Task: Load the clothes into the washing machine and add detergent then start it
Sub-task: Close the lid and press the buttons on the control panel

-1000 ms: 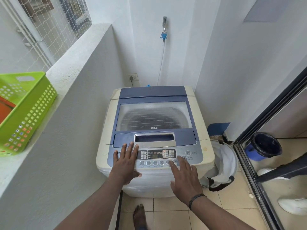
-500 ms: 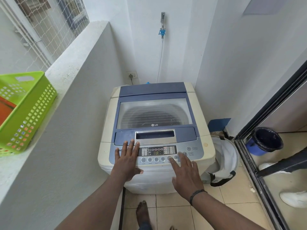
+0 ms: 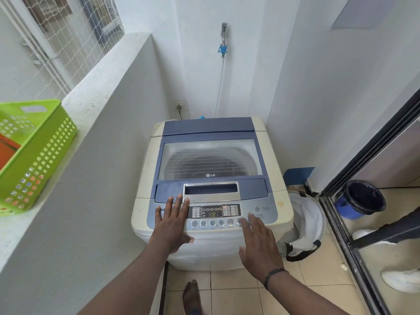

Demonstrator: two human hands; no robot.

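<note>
A cream and blue top-loading washing machine [image 3: 279,196] stands in the corner with its glass lid [image 3: 210,159] closed; dark clothes show dimly through it. The control panel [image 3: 213,213] at the front has a lit display. My left hand [image 3: 170,223] rests flat on the panel's left end, fingers straight. My right hand [image 3: 258,241] lies over the right end, its fingertips on the row of round buttons close to the start button [image 3: 251,215].
A green plastic basket [image 3: 38,153] sits on the ledge at left. A white laundry bag [image 3: 304,223] lies on the floor right of the machine, beside a sliding glass door [image 3: 354,223]. A blue bucket [image 3: 361,198] shows in the glass. My bare foot [image 3: 192,296] is on the tiles.
My right hand has slid a little to the right along the button row, toward the start button. The left hand stays on the panel. The view has shifted slightly.
</note>
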